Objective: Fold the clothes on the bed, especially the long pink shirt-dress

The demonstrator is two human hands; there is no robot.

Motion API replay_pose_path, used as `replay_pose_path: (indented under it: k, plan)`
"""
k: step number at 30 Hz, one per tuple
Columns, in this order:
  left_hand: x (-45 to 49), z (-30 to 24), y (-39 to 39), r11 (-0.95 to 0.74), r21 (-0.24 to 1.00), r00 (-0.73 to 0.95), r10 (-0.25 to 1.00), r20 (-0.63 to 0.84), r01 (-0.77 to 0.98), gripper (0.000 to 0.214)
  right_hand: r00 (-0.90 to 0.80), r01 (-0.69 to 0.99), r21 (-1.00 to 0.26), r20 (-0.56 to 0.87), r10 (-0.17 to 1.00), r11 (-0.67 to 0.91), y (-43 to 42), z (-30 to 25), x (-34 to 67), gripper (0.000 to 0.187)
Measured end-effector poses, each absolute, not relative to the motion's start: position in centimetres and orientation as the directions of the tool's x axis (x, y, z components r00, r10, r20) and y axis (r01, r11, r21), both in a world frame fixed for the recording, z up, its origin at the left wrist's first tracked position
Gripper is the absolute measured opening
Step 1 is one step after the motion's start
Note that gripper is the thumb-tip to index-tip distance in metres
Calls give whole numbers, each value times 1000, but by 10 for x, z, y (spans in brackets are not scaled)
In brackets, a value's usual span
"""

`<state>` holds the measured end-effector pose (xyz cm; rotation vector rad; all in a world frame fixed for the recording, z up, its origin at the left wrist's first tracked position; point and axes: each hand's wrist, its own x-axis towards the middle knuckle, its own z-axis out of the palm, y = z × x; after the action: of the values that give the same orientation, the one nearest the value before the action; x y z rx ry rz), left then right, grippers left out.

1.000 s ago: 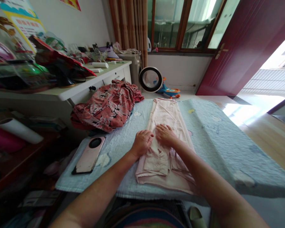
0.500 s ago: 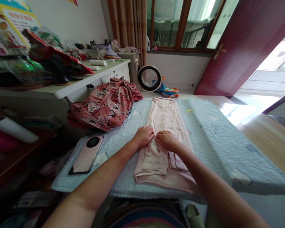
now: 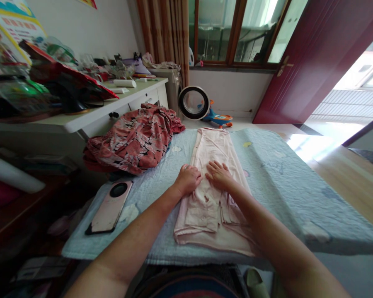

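Note:
A pale pink shirt lies folded lengthwise on the padded blue cover, its sleeves laid along the body and a buttoned cuff toward me. At the shirt's left edge my left hand is closed, its fingers curled around the fabric. My right hand rests flat on the middle of the shirt, fingers spread. Both forearms reach in from the near edge, and the right one covers part of the shirt's lower right side.
A phone lies on the blue cover at left. Behind it is a heap of red floral cloth. A cluttered white desk stands along the left. Beyond are an open washer door, a blue ride-on toy and a dark red door.
My right hand has gone from curled fingers on the cloth to lying flat with fingers spread, slightly farther forward. My left hand stays at the shirt's left edge.

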<state>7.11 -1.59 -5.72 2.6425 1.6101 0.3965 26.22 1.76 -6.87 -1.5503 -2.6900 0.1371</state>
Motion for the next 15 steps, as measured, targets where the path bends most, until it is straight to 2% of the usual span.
replay_pose_path:
  k: [5, 8, 15]
  plan:
    - [77, -64, -12, -473, 309, 399, 875, 274, 825, 16, -615, 782, -118, 12, 789, 611, 21, -69, 250, 48]
    - [78, -72, -16, -503, 289, 430, 858, 281, 815, 13, -639, 765, -123, -22, 769, 632, 27, -71, 252, 50]
    - [80, -70, -23, -486, 215, 439, 868, 233, 847, 14, -554, 831, -80, -51, 831, 550, 52, -72, 288, 63]
